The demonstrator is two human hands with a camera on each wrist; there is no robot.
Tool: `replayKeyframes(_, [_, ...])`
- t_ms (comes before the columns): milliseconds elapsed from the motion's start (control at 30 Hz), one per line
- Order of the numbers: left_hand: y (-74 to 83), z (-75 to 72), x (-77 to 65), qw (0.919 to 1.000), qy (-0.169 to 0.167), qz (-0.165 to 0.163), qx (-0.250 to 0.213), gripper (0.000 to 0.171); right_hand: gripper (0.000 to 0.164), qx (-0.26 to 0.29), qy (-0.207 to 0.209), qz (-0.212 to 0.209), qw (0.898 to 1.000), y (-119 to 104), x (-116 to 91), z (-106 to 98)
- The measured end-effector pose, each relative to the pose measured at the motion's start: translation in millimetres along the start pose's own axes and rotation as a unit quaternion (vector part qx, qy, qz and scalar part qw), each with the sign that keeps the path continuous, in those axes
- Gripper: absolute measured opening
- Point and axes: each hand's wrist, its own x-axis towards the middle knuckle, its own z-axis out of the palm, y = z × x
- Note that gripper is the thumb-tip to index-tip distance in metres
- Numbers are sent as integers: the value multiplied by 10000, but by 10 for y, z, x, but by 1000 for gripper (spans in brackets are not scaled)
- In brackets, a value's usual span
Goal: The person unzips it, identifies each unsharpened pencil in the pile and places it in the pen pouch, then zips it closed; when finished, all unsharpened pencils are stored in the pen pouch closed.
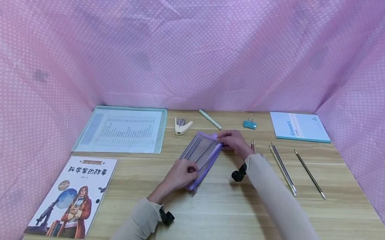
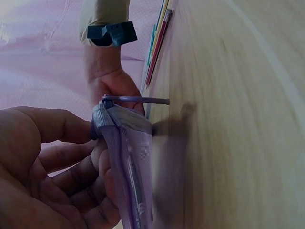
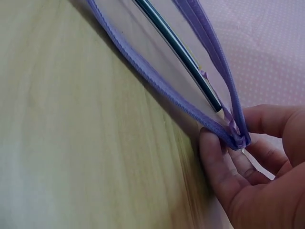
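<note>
A purple mesh zip pencil case (image 1: 203, 155) is held at a slant over the middle of the table. Several slim pencils show through its mesh, and one dark pencil (image 3: 183, 55) lies inside between the parted zip edges in the right wrist view. My left hand (image 1: 182, 173) pinches the case at its near end; in the left wrist view the zip pull (image 2: 143, 99) sticks out beside the fingers. With thumb and fingers, my right hand (image 1: 233, 142) grips the far corner, where the two zip edges (image 3: 240, 139) meet.
Right of the case lie several pencils (image 1: 282, 169), a lone dark one (image 1: 310, 174) among them. Behind stand a stapler (image 1: 182, 127), a pale green pen (image 1: 210, 119) and a blue binder clip (image 1: 250, 124). A notebook (image 1: 299, 127), a document folder (image 1: 124, 129) and a book (image 1: 72, 197) lie farther out.
</note>
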Motion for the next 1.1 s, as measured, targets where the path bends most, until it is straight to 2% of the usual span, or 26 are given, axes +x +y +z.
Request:
replayKeyframes(300, [-14, -64, -6, 9980, 70, 108, 615, 12, 30, 59, -25, 143, 9999, 53, -50, -69])
replayKeyframes(500, [23, -95, -22, 9959, 138, 130, 884, 8, 30, 110, 117, 236, 9996, 73, -113, -95])
replayKeyframes(767, [17, -181, -67, 9956, 325, -123, 872, 6, 33, 407, 305, 304, 9982, 109, -179, -111])
replayKeyframes(900, [-12, -240, -121, 9943, 542, -445, 804, 9, 35, 529, 360, 459, 9969, 137, -199, -126])
replayKeyframes(1100, [-80, -309, -231, 9895, 845, -1000, 615, 27, 37, 789, 470, 440, 9948, 159, -240, -141])
